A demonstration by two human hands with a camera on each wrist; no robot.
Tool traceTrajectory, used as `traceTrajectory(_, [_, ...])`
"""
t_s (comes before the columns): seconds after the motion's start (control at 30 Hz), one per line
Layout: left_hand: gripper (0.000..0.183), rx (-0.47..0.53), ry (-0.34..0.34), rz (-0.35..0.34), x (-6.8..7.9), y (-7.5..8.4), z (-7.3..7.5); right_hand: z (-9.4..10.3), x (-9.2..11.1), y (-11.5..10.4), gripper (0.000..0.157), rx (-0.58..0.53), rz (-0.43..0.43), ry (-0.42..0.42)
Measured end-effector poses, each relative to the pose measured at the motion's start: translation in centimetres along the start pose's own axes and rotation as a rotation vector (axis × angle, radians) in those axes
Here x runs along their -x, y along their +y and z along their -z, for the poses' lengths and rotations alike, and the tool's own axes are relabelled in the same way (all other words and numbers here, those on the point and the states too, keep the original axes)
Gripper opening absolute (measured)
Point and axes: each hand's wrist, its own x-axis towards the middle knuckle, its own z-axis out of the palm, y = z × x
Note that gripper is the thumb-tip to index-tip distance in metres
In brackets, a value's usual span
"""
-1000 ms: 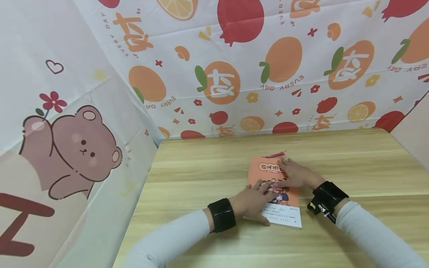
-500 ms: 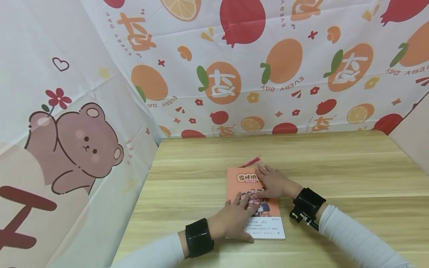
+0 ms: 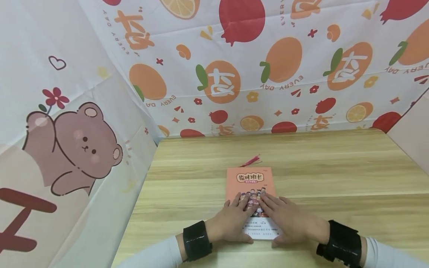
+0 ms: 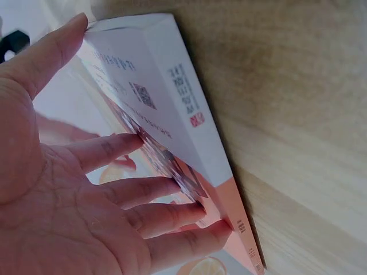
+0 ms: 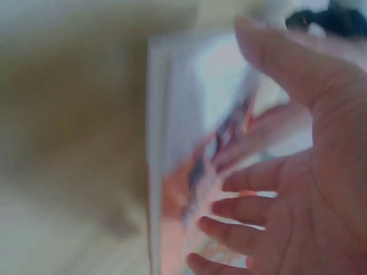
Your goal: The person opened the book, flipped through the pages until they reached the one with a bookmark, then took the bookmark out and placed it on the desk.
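A closed book [image 3: 249,185] with an orange cover and a white lower band lies flat on the table, and a pink tassel [image 3: 252,160] sticks out past its top edge. My left hand [image 3: 231,221] rests on the left side of the cover with spread, straight fingers. In the left wrist view its fingertips touch the cover beside the spine, and the thumb reaches the bottom edge. Over the lower right part of the book lies my right hand [image 3: 289,221], fingers extended. The right wrist view is blurred; whether those fingertips press the cover I cannot tell.
The wood-grain table [image 3: 187,167] extends around the book on every side. A fruit-print cloth [image 3: 248,48] hangs along the back edge, and a cloth with a bear print [image 3: 87,145] stands at the left.
The book slid left and nearer to me along with both hands, then stopped. Since half a second ago my right hand has moved from the upper right of the cover down to its lower right.
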Motion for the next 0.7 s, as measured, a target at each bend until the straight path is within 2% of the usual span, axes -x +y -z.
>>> traceTrajectory(0.13, [0.096,0.02,-0.01,0.0,0.1,-0.1,0.2,-0.6,0.5,-0.5,0.099,0.054,0.022,0.039])
traceTrajectory(0.3, [0.094,0.043,-0.019,-0.008,0.3,-0.2,0.2,-0.3,0.5,-0.4,0.086,0.083,0.042,0.041])
traceTrajectory(0.4, [0.093,0.031,-0.009,-0.038,0.6,-0.2,0.2,0.2,0.6,-0.5,0.077,0.095,0.073,0.041])
traceTrajectory(0.57, [0.089,0.015,0.066,-0.113,1.2,0.5,0.4,1.4,0.9,-1.2,0.056,0.138,0.141,0.067])
traceTrajectory(0.7, [0.081,0.031,0.162,-0.108,1.5,1.0,0.9,2.5,1.1,-2.2,0.032,0.2,0.192,0.138])
